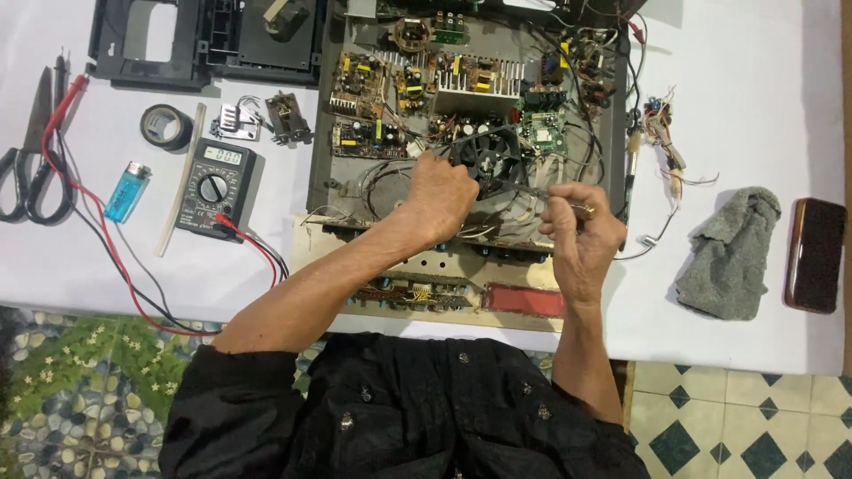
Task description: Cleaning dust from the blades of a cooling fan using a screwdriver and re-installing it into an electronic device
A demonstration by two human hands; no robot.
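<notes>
Both hands work over the opened electronics chassis (324, 133) at the middle of the white table (763, 80). The left hand (439, 197) is closed into a fist, fingers curled down onto the wiring beside the black cooling fan (490, 151); what it grips, if anything, is hidden under the knuckles. The right hand (577, 232) is closed around a slim metal-shafted tool (532, 191), pinched between thumb and fingertips, with the shaft running left toward the fan and the left hand. The tool tip lies close to the left hand's fingers; contact cannot be determined.

The chassis holds several circuit boards and a finned heat sink (475, 84) at its far side. Its front panel (497, 302) lies on the near edge of the table, below both wrists.

Left of the chassis:
- a digital multimeter (213, 186) with red and black leads (106, 239) trailing left and near
- a roll of black tape (165, 126)
- a blue lighter (126, 191)
- scissors (25, 168) at the far-left edge

Right of the chassis:
- a grey cloth (732, 253)
- a dark phone (815, 255) just beside the cloth
- a small bundle of loose wires (664, 133)

A black plastic housing (204, 40) lies at the far left.
</notes>
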